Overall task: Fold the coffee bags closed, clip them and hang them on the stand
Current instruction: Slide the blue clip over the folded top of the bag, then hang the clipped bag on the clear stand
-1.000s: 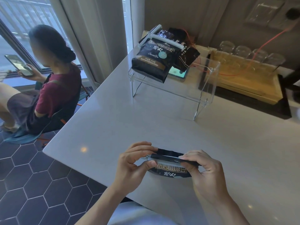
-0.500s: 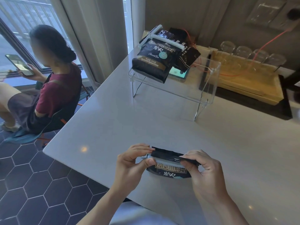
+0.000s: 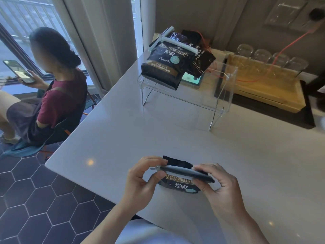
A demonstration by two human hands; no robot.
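Observation:
A black coffee bag (image 3: 181, 185) stands near the front edge of the white table (image 3: 175, 131), its top folded over. A grey bar clip (image 3: 182, 172) lies along the fold. My left hand (image 3: 142, 180) pinches the clip's left end and the bag. My right hand (image 3: 219, 189) grips the clip's right end and the bag's right side. At the far side stands a clear acrylic stand (image 3: 221, 95). A clipped black coffee bag (image 3: 165, 67) with a white clip (image 3: 179, 44) hangs on its left end, with other dark bags (image 3: 200, 62) behind it.
A person in a red shirt (image 3: 58, 95) sits left of the table on a chair, holding a phone. A wooden tray (image 3: 267, 88) with several upturned glasses (image 3: 279, 60) sits at the back right. A small device with a green screen (image 3: 191, 79) lies under the stand.
The bag's folded top has risen slightly, and both hands have shifted a little along the clip. The bags on the stand have not moved.

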